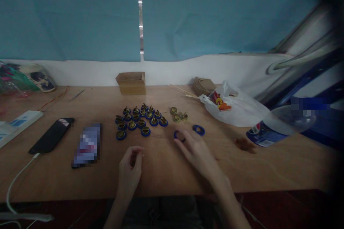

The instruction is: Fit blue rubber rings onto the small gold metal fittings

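Observation:
My right hand (195, 150) reaches over the wood table, its thumb and fingertips closed around a blue ring (176, 135). Just right of those fingers lies another blue ring (199, 130). My left hand (130, 166) is near the front, thumb and fingertips pinched together; whatever may be between them is hidden. Beyond it sits a cluster of several blue-rimmed round pieces (145, 131) with brass-coloured insides and upright tabs. Loose brass-coloured round pieces (176, 117) without blue rims lie to the right of that cluster.
On the left are a black phone (51, 136) on a white cable, a blurred-out phone-shaped object (87, 145) and a white power strip (20, 126). A small cardboard box (131, 84) stands at the back. Rightward are a white plastic bag (242, 109) and a tilted bottle (279, 125).

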Demonstrator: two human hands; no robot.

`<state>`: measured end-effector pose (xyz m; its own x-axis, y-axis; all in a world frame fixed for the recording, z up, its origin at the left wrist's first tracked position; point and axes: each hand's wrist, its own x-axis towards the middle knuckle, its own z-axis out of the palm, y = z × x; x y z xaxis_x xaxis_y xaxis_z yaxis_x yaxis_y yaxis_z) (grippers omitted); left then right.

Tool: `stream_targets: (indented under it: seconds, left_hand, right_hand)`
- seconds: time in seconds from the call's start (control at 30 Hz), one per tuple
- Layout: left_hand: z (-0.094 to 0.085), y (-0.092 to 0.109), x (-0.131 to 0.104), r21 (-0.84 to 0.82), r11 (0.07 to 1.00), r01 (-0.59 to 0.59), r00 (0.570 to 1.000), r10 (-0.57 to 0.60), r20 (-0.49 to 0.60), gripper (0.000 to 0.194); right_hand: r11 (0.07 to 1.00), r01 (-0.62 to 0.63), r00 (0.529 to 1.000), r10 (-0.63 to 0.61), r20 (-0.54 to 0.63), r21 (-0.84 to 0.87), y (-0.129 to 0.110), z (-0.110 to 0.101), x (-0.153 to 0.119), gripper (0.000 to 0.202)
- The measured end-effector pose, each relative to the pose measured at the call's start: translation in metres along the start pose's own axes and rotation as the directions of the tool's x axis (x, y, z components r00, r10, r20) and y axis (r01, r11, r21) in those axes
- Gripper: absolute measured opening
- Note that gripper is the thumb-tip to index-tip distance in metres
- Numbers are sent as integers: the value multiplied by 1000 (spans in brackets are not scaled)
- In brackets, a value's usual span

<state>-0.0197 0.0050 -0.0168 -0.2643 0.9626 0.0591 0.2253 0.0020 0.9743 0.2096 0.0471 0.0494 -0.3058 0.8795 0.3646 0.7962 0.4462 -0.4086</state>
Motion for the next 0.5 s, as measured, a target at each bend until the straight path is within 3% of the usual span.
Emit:
stream_targets:
  seconds: [0.13, 0.23, 0.4, 0.5]
  left_hand:
    - [1, 2, 0, 19, 1000, -13, 1000, 12, 19, 13]
    - [2, 4, 0, 39, 999, -23, 999, 22, 28, 14]
    - [2, 2, 0, 59, 998, -26, 999, 24, 32, 14]
    - [2, 0, 0, 60, 998, -32, 999, 30, 34, 14]
  right_hand:
    - [980, -128, 980, 100, -175, -156, 52, -35, 12, 39]
    - [965, -152, 974, 110, -198, -213, 78, -40, 16, 41]
    - [955, -134, 982, 164, 93, -264, 98, -25, 17, 30]
    - [956, -135, 977, 173, 127, -260, 103, -21, 15, 31]
